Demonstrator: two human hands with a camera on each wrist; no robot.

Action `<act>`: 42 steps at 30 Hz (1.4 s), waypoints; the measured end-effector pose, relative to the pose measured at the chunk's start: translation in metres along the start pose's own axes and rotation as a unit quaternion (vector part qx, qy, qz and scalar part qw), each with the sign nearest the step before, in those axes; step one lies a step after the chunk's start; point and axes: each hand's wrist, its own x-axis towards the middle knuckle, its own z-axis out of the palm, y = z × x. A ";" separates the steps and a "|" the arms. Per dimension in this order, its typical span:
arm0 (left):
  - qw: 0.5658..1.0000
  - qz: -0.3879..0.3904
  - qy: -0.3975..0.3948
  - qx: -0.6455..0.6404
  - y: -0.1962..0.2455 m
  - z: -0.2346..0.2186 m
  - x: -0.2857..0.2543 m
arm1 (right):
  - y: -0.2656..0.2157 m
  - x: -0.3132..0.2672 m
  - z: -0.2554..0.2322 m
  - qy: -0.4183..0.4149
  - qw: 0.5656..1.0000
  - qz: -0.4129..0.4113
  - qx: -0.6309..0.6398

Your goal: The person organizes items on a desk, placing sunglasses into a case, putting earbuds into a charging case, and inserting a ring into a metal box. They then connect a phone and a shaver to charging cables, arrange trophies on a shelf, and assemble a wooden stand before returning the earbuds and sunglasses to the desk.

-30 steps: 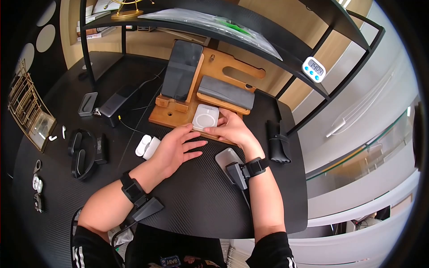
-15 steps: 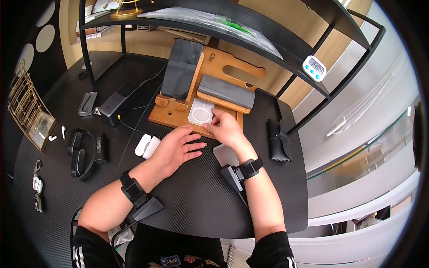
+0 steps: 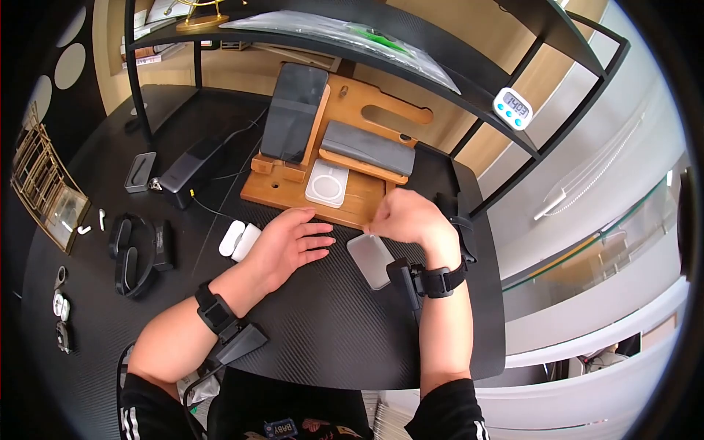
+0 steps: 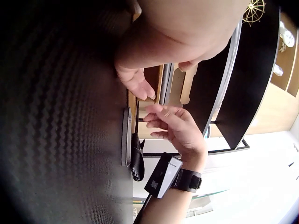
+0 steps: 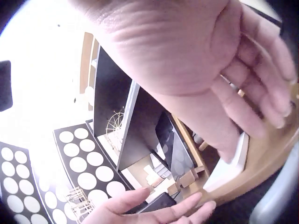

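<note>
Head view: pretty busy black desk, most of the bare room is the near half in front of the person
Left hand: lying flat on the desk, fingers straight and a bit spread, holding nothing; fingertips sit just short of the front edge of the wooden stand
Right hand: lifted off the desk with fingers loosely curled, nothing in it as far as I can see; it hangs just past the stand's front right corner and over the far end of the silver phone
White charger pad: sits flat on the stand's front shelf, clear of both hands, near the front edge but not hanging over it
Silver phone: flat on the desk between the two hands, just in front of the stand, apart from its edge
Stand: also carries a dark tablet leaning upright on its left side and a grey case on a ledge behind the charger pad
White earbud case: just left of the left hand, not touching it
Black pouch: right behind the right hand, close to the desk's right edge
Left side: headphones and small bits well away from the hands
Overhead: black shelf hangs over the stand, white timer clipped to its frame
</note>
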 end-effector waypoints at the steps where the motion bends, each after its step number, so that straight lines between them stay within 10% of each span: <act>1: 1.000 0.000 -0.001 0.001 0.000 0.000 0.000 | -0.001 0.000 0.002 -0.022 0.998 0.034 -0.042; 9: 1.000 0.000 -0.013 0.014 0.001 0.000 -0.001 | 0.000 0.014 0.018 -0.146 0.985 0.058 -0.069; 17: 0.991 0.089 0.023 0.094 -0.004 0.009 -0.008 | 0.012 0.014 0.012 -0.042 0.979 -0.117 0.163; 24: 0.974 0.218 -0.008 0.066 -0.004 0.022 -0.013 | -0.015 0.000 -0.001 0.038 0.885 -0.165 0.434; 30: 0.982 0.156 -0.096 -0.050 -0.001 0.023 -0.017 | -0.055 -0.014 0.006 0.062 0.904 -0.238 0.350; 36: 0.960 0.218 -0.087 0.153 0.043 0.030 -0.063 | -0.088 -0.037 0.001 0.135 0.785 -0.243 0.554; 42: 0.986 0.158 -0.031 0.049 0.084 -0.023 -0.157 | -0.103 -0.036 0.021 0.152 0.829 -0.287 0.455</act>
